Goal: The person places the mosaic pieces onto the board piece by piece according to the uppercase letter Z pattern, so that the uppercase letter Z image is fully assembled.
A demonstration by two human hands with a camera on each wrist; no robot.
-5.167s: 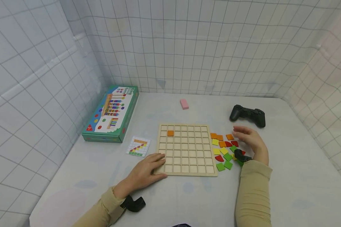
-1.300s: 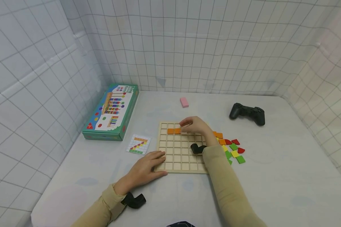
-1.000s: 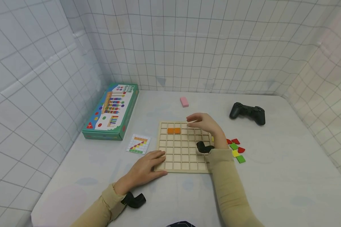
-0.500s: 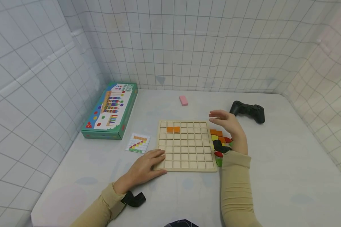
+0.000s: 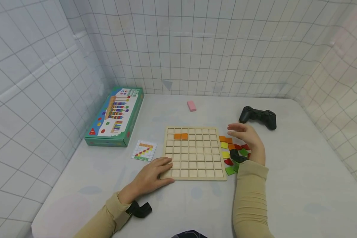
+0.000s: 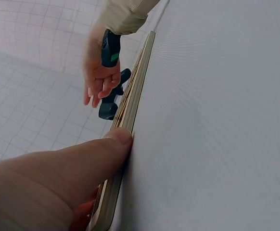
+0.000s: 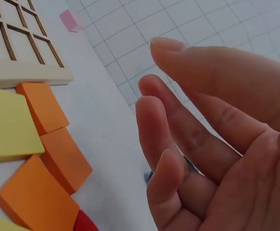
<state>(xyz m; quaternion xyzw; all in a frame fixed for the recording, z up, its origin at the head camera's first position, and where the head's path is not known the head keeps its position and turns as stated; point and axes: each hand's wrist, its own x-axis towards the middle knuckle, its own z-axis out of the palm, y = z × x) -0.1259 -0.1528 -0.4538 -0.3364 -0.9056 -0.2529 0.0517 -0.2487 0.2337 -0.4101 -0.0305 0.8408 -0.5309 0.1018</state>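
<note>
The wooden grid board [image 5: 197, 155] lies flat, with two orange square tiles [image 5: 181, 136] side by side in its second row. My left hand [image 5: 150, 177] rests at the board's near left corner. In the left wrist view, the thumb [image 6: 101, 151] presses against the board's edge. My right hand [image 5: 250, 138] hovers by the loose tile pile, fingers bent loosely and holding nothing. In the right wrist view, orange tiles [image 7: 65, 159] and a yellow tile [image 7: 10, 122] lie apart from the fingers. The wrist and its camera hide part of the pile.
A small pattern card [image 5: 144, 150] lies left of the board. Beyond it stands a green game box [image 5: 114, 115]. A pink block [image 5: 191, 105] sits behind the board, and a black game controller [image 5: 257, 117] is just beyond my right hand. Gridded sheets surround the table.
A second orange tile now sits on the board beside the first. My right hand has left the board and moved right to the pile. My left hand stays in place.
</note>
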